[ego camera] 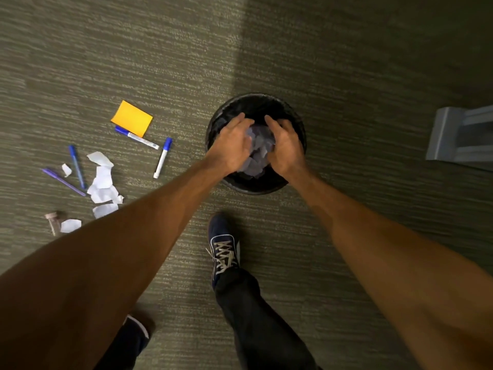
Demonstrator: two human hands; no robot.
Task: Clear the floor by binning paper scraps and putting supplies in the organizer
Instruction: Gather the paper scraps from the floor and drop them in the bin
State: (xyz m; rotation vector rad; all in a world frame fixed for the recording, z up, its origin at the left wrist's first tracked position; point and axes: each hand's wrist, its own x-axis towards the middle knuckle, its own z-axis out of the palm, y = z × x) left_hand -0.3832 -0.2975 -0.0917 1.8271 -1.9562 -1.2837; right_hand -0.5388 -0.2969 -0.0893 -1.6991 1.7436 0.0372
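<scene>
Greenish carpet floor (pixel 346 62), black bin (pixel 293 182) straight ahead. Both hands over its mouth: left hand (pixel 233 145) and right hand (pixel 286 145) cupped loosely around a wad of paper scraps (pixel 258 148), fingers curled, not clenched. Looks like mid-drop, straight down from here. Rest of the loose scraps (pixel 102 184) well off to the left of the left hand, so probably that arm's job next. Markers (pixel 162 158) and yellow sticky pad (pixel 132 118) lying out there too, organizer maybe the grey thing (pixel 461 134) way off right.
</scene>
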